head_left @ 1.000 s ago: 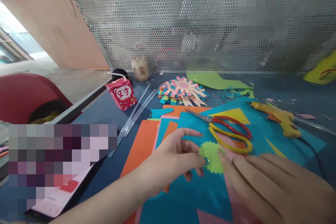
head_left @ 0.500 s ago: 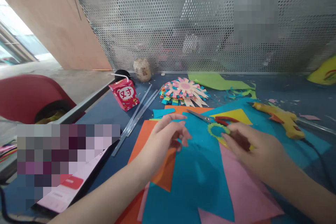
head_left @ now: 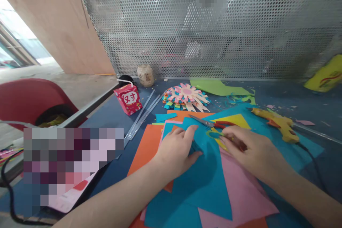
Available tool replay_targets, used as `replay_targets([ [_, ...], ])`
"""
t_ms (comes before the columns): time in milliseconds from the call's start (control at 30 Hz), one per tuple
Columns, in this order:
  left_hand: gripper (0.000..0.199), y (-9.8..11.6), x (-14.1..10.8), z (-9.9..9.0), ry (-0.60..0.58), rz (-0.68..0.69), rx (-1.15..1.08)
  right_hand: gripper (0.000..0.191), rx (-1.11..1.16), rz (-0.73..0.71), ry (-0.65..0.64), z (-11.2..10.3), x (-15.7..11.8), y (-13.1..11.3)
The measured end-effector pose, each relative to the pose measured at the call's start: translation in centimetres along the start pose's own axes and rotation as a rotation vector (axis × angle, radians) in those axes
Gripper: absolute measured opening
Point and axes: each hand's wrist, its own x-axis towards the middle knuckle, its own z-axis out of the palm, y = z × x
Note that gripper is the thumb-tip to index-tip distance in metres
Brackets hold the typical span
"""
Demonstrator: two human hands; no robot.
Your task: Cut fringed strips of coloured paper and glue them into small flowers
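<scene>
My right hand [head_left: 240, 140] pinches a small green fringed paper ring [head_left: 213, 134] over the blue sheets. Just behind that hand lie scissors [head_left: 207, 122] with red handles, their blades pointing left. My left hand [head_left: 180, 146] is over the blue paper [head_left: 197, 181], thumb and forefinger apart, with its other fingers partly hidden; nothing shows in its grasp. Orange paper [head_left: 143, 146] lies left of the blue, pink paper [head_left: 240, 185] to the right. Layered fringed paper flowers [head_left: 185, 94] rest farther back.
A yellow glue gun [head_left: 280, 123] with a black cord lies at right. On the left are a red drink box [head_left: 128, 99], clear sticks [head_left: 143, 115] and a phone [head_left: 66, 197]. Green paper [head_left: 221, 87] lies near the perforated metal screen [head_left: 165, 25].
My left hand has turned palm down and shifted slightly right and lower over the blue paper. My right hand has moved a little left, with the green ring now tilted flatter.
</scene>
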Motion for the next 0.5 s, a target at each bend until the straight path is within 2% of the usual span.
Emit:
replay_targets([
  [167, 0.052, 0.3, -0.2, -0.4, -0.014, 0.032, 0.049, 0.010, 0.004, 0.029, 0.008, -0.2, 0.1, 0.1],
  [267, 0.048, 0.1, -0.3, -0.6, 0.008, -0.011, 0.061, 0.007, 0.094, 0.040, -0.036, -0.2, 0.1, 0.1],
  [400, 0.047, -0.4, -0.4, -0.9, 0.078, -0.097, -0.063, 0.008, 0.259, 0.127, -0.118, -0.1, 0.2, 0.0],
  [500, 0.044, -0.6, -0.4, -1.1, 0.123, -0.133, -0.158, 0.009, 0.279, 0.128, -0.138, 0.1, 0.3, 0.0],
])
